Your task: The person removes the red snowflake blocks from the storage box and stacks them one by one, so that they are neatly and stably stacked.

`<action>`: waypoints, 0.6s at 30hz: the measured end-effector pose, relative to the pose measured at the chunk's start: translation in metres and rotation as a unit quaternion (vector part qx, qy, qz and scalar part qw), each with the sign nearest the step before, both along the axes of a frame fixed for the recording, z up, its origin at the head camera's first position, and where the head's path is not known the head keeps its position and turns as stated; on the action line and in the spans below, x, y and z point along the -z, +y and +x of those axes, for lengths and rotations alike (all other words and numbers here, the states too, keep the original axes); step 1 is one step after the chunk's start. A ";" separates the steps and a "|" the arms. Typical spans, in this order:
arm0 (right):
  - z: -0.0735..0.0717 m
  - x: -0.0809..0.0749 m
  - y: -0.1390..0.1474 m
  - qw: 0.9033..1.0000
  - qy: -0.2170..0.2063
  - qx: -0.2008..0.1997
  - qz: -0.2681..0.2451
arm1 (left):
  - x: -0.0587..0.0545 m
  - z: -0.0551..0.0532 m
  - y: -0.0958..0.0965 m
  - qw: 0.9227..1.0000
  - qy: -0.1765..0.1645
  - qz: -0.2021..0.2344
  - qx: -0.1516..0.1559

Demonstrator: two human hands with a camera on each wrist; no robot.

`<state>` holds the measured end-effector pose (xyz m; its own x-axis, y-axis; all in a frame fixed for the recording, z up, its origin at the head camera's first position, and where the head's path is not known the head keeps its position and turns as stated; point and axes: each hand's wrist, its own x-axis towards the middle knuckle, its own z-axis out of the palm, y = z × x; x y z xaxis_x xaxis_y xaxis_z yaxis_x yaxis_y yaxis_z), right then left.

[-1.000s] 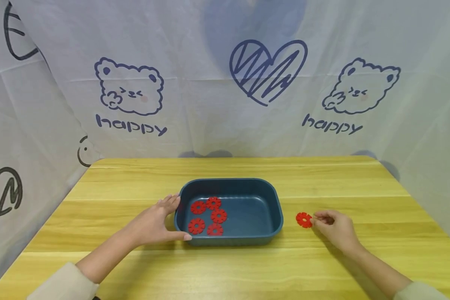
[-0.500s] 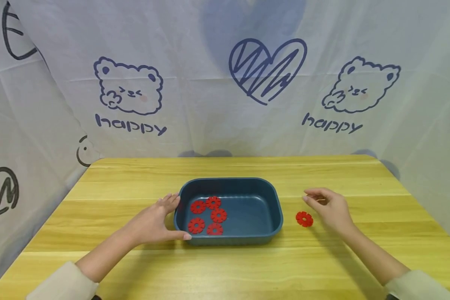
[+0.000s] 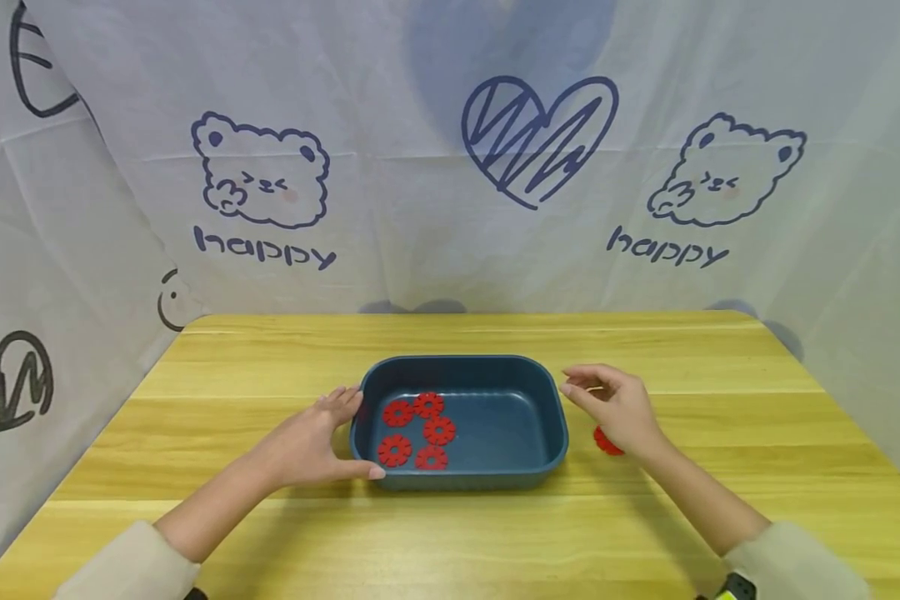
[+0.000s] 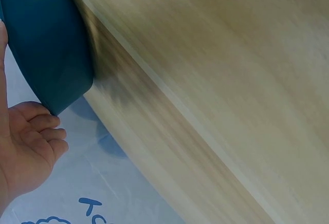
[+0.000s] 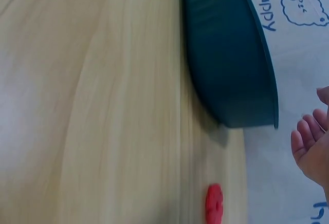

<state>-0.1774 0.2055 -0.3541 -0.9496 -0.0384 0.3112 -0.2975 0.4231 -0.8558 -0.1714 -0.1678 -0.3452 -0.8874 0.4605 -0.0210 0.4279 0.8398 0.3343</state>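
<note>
A dark teal rectangular plastic tray (image 3: pixel 495 481) stands mid-table. Several red notched interlocking discs (image 3: pixel 439 431) lie flat in its left half. My left hand (image 3: pixel 311 446) holds the tray's left end, fingers against the side and thumb at the front wall; in the left wrist view its curled fingers (image 4: pixel 46 121) meet the wall. Just beyond the tray's right rim hovers my right hand (image 3: pixel 615 412), fingers loosely bent, nothing visible between them. One more red disc (image 3: pixel 606 442) lies on the table, partly hidden beneath that hand; the right wrist view shows this disc (image 5: pixel 214 203) too.
The yellow wood-grain table (image 3: pixel 450 542) ends at a white cloth backdrop (image 3: pixel 405 225) printed with bears, a heart and the word happy. A dark band with a yellow-green part (image 3: pixel 737 587) shows at the right sleeve.
My right hand has lifted off the red disc and moved left to the tray's right rim, leaving the disc on the table. The left hand and the tray stay put.
</note>
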 end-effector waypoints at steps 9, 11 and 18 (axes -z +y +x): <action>-0.006 -0.005 -0.027 0.999 -0.014 -0.045 -0.019 | -0.002 -0.001 0.000 1.000 -0.002 0.002 0.002; -0.007 -0.007 -0.033 0.998 -0.013 -0.054 -0.019 | -0.002 0.000 0.000 1.000 -0.003 0.003 0.002; -0.014 -0.005 -0.052 0.996 -0.013 -0.081 -0.021 | -0.003 0.000 -0.001 1.000 -0.004 0.003 0.001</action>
<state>-0.1910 0.1538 -0.3489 -0.9400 -0.1786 0.2906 -0.3358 0.3358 -0.8800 -0.1715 -0.1685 -0.3420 -0.8861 0.4628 -0.0255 0.4271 0.8365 0.3432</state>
